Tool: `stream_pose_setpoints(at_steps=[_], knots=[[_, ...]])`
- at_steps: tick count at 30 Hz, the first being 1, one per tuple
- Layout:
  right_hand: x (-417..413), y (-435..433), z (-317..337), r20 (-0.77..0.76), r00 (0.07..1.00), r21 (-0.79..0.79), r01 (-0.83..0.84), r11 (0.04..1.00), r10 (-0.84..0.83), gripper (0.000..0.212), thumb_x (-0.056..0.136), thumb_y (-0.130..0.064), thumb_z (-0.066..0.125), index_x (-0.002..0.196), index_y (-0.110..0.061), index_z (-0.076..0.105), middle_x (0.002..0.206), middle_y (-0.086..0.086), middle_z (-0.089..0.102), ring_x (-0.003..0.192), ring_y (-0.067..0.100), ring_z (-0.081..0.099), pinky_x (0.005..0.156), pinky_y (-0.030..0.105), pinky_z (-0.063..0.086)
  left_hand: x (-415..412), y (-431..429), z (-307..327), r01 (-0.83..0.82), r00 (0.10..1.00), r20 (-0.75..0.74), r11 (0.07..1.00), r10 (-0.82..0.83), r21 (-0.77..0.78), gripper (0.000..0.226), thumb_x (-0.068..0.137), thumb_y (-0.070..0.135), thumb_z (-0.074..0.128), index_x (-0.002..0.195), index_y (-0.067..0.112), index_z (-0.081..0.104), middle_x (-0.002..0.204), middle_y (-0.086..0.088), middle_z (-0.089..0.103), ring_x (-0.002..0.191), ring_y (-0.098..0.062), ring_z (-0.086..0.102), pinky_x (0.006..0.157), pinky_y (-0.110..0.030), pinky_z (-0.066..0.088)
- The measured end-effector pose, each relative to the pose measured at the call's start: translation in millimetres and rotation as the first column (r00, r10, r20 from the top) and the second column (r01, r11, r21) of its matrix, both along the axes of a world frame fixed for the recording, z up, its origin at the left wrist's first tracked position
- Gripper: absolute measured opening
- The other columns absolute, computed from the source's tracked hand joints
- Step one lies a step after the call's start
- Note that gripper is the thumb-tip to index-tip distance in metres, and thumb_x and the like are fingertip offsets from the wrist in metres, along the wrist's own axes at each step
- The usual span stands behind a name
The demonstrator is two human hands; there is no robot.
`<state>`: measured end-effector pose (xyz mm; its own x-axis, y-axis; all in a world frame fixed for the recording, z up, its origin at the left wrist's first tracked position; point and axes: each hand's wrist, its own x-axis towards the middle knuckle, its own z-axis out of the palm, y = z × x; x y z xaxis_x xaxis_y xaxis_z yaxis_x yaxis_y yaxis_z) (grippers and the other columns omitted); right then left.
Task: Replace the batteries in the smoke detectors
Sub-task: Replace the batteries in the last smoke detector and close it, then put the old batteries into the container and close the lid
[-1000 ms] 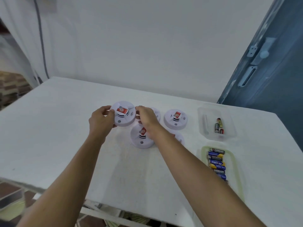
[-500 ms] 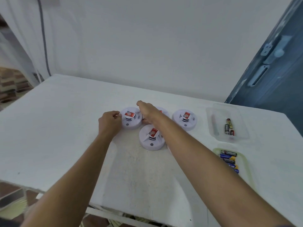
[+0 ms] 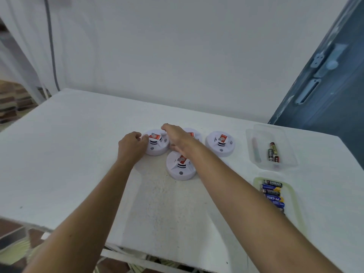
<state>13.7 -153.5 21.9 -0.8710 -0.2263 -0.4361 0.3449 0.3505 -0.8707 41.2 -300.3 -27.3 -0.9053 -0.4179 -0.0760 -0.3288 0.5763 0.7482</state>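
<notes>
Looking at my feed from the head cam, the far-left smoke detector (image 3: 155, 143) is the one getting handled. It's sitting dome up on the white table (image 3: 69, 154), red sticker on top, near the middle of the surface, and both hands are on it. The left hand (image 3: 131, 147) is curled against its left rim, thumb and fingertips pinching the edge. The right hand (image 3: 177, 137) comes over from the other side with its fingers bent over the far rim, so the detector is gripped between the two. I can't tell if it's lifted at all; it looks like it's resting on the table.

Three more detectors are clustered around it. The front detector (image 3: 180, 167) is just beside it, partly under the right forearm. The back detector (image 3: 193, 133) is mostly hidden behind the right hand. The right-hand detector (image 3: 220, 143) sits a bit apart from the others.

Further right there's a clear plastic tray (image 3: 285, 142) with a few loose batteries (image 3: 272, 154) in it. Nearer the table edge is a yellowish tray (image 3: 293, 198) holding a row of packed batteries (image 3: 272, 194), with an Eveready label readable on one. A blue door (image 3: 325, 95) stands past the table's right corner, and a grey cable (image 3: 52, 56) runs down the wall on the left.
</notes>
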Motion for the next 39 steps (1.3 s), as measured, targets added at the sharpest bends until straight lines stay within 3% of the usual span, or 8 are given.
stream_pose_setpoints(at_steps=[4,7,12,18,22,29,33,39], knots=[[8,13,6,-0.169,0.986,0.020,0.015,1.000,-0.011,0.041,0.096,-0.028,0.050,0.124,0.000,0.060,0.095,-0.003,0.061,0.095,0.024,0.058,0.091,0.037,0.047,3,8,7,-0.001,0.996,-0.088,0.999,-0.004,-0.050,0.041,0.095,0.033,0.051,0.129,0.011,0.057,0.129,-0.009,0.058,0.117,-0.025,0.054,0.095,-0.031,0.038],[15,30,9,-0.292,0.950,-0.090,0.085,0.992,-0.108,0.021,0.093,-0.026,0.054,0.110,-0.023,0.067,0.104,-0.014,0.064,0.107,0.017,0.063,0.100,0.040,0.050,12,26,24,0.053,0.976,-0.209,0.996,-0.066,-0.068,0.035,0.094,0.028,0.053,0.126,0.015,0.060,0.127,-0.005,0.059,0.110,-0.020,0.057,0.092,-0.028,0.041],[37,79,23,-0.425,0.858,-0.285,0.176,0.942,-0.289,0.022,0.094,-0.011,0.052,0.099,-0.020,0.071,0.104,-0.004,0.072,0.090,0.016,0.070,0.081,0.030,0.056,31,75,58,0.205,0.907,-0.354,0.973,-0.228,-0.103,0.027,0.092,0.023,0.057,0.118,0.021,0.064,0.120,0.007,0.062,0.100,-0.005,0.055,0.086,-0.020,0.041],[63,165,28,-0.391,0.832,-0.292,0.294,0.910,-0.394,0.021,0.093,-0.008,0.052,0.088,-0.020,0.069,0.090,-0.001,0.072,0.077,0.016,0.069,0.072,0.030,0.051,59,150,73,0.463,0.826,-0.277,0.871,-0.491,-0.163,0.026,0.090,0.028,0.059,0.115,0.022,0.065,0.100,0.011,0.068,0.084,-0.007,0.063,0.077,-0.022,0.047],[82,223,20,-0.384,0.842,-0.149,0.350,0.925,-0.380,0.020,0.094,-0.012,0.052,0.086,-0.018,0.069,0.093,0.001,0.074,0.080,0.018,0.071,0.075,0.033,0.054,71,203,62,0.619,0.751,-0.138,0.760,-0.646,-0.196,0.028,0.091,0.030,0.060,0.117,0.021,0.064,0.107,0.007,0.068,0.084,-0.007,0.064,0.069,-0.022,0.049],[110,293,2,-0.348,0.901,0.172,0.333,0.927,-0.259,0.018,0.091,-0.019,0.055,0.085,-0.012,0.071,0.093,-0.002,0.071,0.077,0.013,0.065,0.068,0.027,0.047,86,262,26,0.712,0.700,0.227,0.635,-0.677,-0.301,0.040,0.096,0.038,0.052,0.127,0.012,0.052,0.119,-0.006,0.062,0.105,-0.021,0.055,0.080,-0.028,0.041],[117,320,-14,-0.340,0.909,0.343,0.359,0.868,-0.241,0.017,0.088,-0.015,0.053,0.088,-0.003,0.065,0.086,-0.008,0.065,0.081,0.014,0.061,0.065,0.026,0.044,94,277,11,0.679,0.733,0.298,0.679,-0.611,-0.278,0.039,0.097,0.041,0.049,0.122,0.011,0.044,0.116,-0.009,0.059,0.090,-0.021,0.053,0.075,-0.034,0.047],[119,338,-34,-0.235,0.966,0.522,0.220,0.824,-0.109,0.023,0.089,-0.024,0.061,0.108,-0.012,0.067,0.108,0.002,0.065,0.101,0.020,0.061,0.084,0.031,0.050,94,281,8,0.632,0.769,0.304,0.742,-0.562,-0.226,0.032,0.098,0.032,0.051,0.121,0.010,0.049,0.111,-0.007,0.062,0.090,-0.021,0.056,0.076,-0.034,0.049]])
